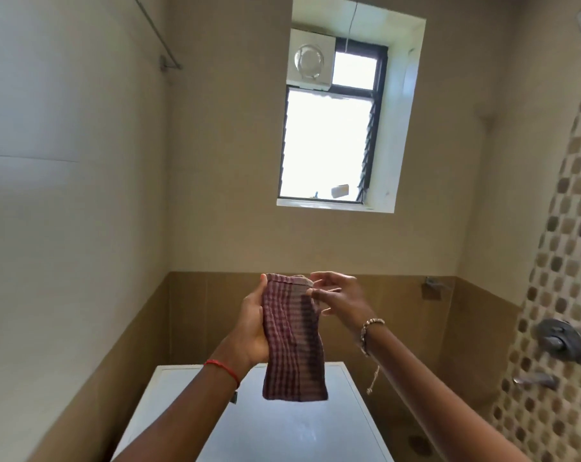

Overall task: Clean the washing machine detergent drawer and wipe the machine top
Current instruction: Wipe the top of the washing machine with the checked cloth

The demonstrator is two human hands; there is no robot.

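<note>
maroon cloth (292, 345) hangs over machine top (282, 428); left hand (252, 328), right hand (339, 301) clamped on its upper edge.

Both hands raised above white machine top (292, 425). Left hand (253, 331) grips checked maroon cloth (292, 338) along left edge, cloth hanging folded; right hand (335, 296) pinches its top right corner. Window (329, 141) behind.

White glossy washing machine top (282, 428)

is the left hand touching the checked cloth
Touching. The head view shows the left hand gripping the checked cloth along its left edge, with no gap.
</note>
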